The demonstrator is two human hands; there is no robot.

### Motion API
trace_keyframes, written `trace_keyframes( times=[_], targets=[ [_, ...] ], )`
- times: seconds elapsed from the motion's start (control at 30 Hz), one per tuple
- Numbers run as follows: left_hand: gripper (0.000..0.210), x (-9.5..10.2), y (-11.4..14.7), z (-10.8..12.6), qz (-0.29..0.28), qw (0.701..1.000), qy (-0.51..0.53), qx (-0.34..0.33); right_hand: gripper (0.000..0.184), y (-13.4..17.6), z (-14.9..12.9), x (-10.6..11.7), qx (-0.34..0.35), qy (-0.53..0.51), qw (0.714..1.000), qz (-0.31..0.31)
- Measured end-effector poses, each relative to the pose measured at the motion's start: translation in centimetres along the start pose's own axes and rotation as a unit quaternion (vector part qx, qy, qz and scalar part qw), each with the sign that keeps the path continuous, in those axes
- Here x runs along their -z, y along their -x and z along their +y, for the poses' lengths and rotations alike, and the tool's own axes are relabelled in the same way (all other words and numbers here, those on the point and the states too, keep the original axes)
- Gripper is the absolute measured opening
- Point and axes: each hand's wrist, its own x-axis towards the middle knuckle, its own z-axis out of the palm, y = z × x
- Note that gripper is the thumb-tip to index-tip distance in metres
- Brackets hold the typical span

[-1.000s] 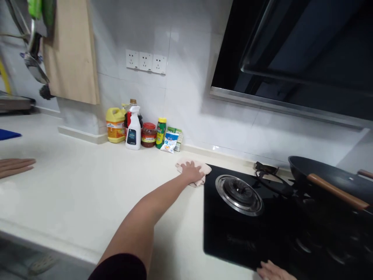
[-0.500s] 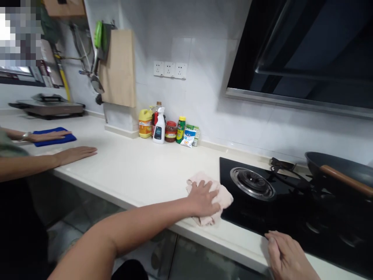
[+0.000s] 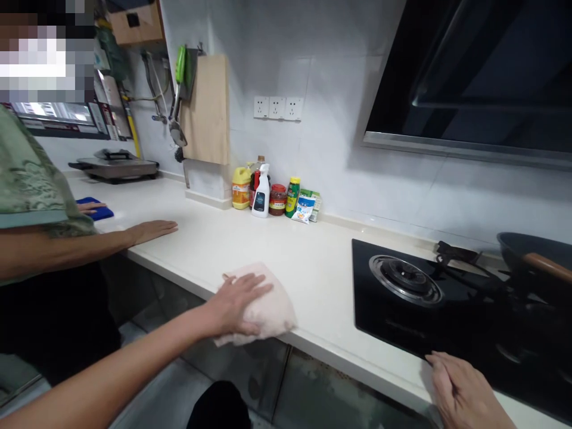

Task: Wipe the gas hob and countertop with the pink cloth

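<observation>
A pale pink cloth [image 3: 279,307] lies partly bunched on the white countertop [image 3: 322,280], its near side hanging past the front edge. My left hand [image 3: 236,304] presses down on it with fingers spread, gripping it against the surface. At the front edge of the black gas stove [image 3: 388,319], my right hand [image 3: 467,384] rests with its fingers curled together. No object shows in it.
Another person's hand [image 3: 154,231] lies flat on the counter at left; their other hand is on a blue cloth [image 3: 102,213]. Along the wall stand a spray bottle [image 3: 260,196], a yellow jug [image 3: 241,189] and jars. A wok [image 3: 527,250] sits at right beneath the range hood [image 3: 469,89].
My left hand has slid the pink cloth left along the counter, away from the stove. My right hand stays by the stove edge. The view has turned left, showing more of the other person.
</observation>
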Motion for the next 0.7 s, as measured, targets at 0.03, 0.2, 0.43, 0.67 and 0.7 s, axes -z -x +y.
trace_keyframes(
  times=[0.03,0.2,0.43,0.67,0.7],
  targets=[
    [0.103,0.6,0.1,-1.4,-0.027,0.999,-0.005,0.026,0.038,0.0,0.1,0.1,0.006,-0.002,1.0,-0.001],
    [0.087,2.4,-1.0,-5.5,-0.097,0.99,0.018,0.098,0.037,-0.2,0.5,0.1,0.015,-0.014,1.0,-0.008],
    [0.078,1.8,-7.4,-3.4,-0.048,0.98,0.046,0.19,0.037,-0.3,-0.9,0.0,-0.06,-0.004,0.998,0.002],
    [0.077,1.7,-11.1,4.3,-0.057,0.991,0.065,0.103,0.039,-0.2,-1.4,0.3,-0.056,-0.006,0.998,0.0],
    [0.076,1.6,-10.6,5.2,-0.057,0.993,0.07,0.08,0.038,-0.2,-1.5,0.4,-0.055,-0.004,0.998,0.0]
  ],
)
